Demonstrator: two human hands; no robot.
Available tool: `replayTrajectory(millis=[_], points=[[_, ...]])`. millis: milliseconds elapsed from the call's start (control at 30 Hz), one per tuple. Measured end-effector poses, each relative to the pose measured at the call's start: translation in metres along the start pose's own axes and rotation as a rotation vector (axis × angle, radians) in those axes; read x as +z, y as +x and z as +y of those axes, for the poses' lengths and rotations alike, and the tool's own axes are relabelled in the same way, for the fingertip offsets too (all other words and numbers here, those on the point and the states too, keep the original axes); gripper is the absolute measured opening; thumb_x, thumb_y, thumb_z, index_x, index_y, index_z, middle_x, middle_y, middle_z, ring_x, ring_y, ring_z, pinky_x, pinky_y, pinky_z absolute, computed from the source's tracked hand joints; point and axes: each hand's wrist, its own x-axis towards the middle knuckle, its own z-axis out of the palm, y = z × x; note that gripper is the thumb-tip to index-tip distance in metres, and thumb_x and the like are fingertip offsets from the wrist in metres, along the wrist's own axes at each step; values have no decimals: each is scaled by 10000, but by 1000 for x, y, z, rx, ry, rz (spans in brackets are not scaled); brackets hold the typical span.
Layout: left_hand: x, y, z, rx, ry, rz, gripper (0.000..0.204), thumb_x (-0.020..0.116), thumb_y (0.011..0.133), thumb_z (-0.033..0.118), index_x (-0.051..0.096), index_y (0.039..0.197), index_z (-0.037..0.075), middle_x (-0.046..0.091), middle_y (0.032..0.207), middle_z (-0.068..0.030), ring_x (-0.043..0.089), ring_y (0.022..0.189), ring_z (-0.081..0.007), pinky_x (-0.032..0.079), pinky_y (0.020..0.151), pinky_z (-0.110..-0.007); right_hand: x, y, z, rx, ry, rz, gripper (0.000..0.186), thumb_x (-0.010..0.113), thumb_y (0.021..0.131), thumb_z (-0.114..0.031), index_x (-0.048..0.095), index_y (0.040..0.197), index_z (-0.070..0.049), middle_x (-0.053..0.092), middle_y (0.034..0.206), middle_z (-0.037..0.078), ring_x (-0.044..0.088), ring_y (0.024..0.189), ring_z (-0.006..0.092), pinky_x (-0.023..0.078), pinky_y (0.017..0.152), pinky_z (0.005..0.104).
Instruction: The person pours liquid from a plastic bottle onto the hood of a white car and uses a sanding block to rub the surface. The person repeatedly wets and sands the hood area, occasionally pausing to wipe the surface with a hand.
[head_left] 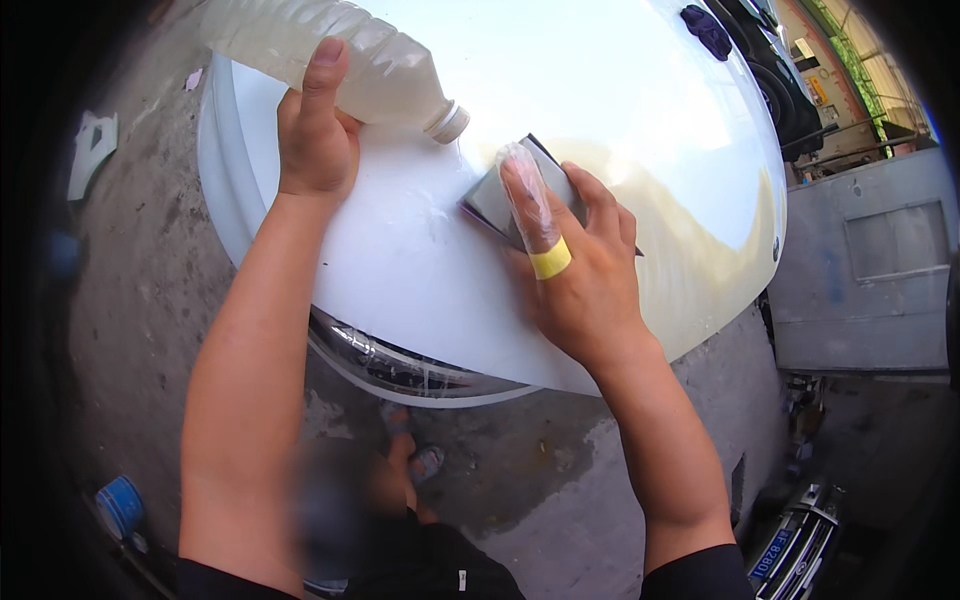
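My left hand (318,140) grips a clear ribbed plastic bottle (385,75) of cloudy liquid. The bottle is tipped, with its whitish cap (450,124) low and toward the right, just above a white car hood (400,270). Wet streaks show on the paint below the cap. Against the hood, my right hand (590,270) presses a grey sanding block (487,205) with a dark sheet under it, seemingly sandpaper. One finger of that hand is wrapped in clear plastic, held by yellow tape (551,259). Yellowish patches (690,250) mark the hood's right part.
A headlight (400,365) runs along the hood's near edge. On the far right of the hood lies a dark cloth (707,32). Grey metal panelling (870,320) stands at right, above a car grille (815,520). A blue can (120,505) and a white part (92,155) are at left.
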Motion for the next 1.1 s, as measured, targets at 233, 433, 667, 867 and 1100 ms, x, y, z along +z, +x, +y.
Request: replayTrajectory(millis=[233,433,667,867,1100], points=[[3,0,4,4,0,54,654,607,925,520,514,1299,-8,592,1230,-89,575,1154,-202,441,1021,-365,-16,-114,-10,18,-36,40,480,631,868,-115,558,1333,-208,636,1300,46,539,1175,366,397,880,437],[-7,2,-1,-27,79,-20,619,555,939,541,508,1338,69,602,1270,-55,550,1214,-195,396,1069,-363,-6,-41,-4,-35,-26,17,500,598,851,-79,556,1337,-186,625,1301,54,528,1160,362,394,866,444],[-19,9,-7,-2,4,0,627,551,937,552,505,1349,82,592,1291,-54,535,1233,-200,376,1087,-377,-11,-117,-2,2,-44,40,514,651,844,-69,539,1328,-202,658,1257,47,537,1179,361,409,876,434],[-11,7,-9,9,59,9,674,571,927,560,471,1381,71,572,1319,-73,525,1246,-230,365,1104,-393,-12,-108,4,14,-35,73,490,676,838,-70,561,1294,-206,671,1238,42,545,1185,351,399,894,412],[-22,11,-4,-18,93,78,676,581,925,548,479,1359,39,566,1325,-102,524,1251,-250,370,1108,-413,-9,-101,-6,75,3,19,554,635,842,-45,483,1362,-165,661,1245,39,525,1193,352,392,914,437]])
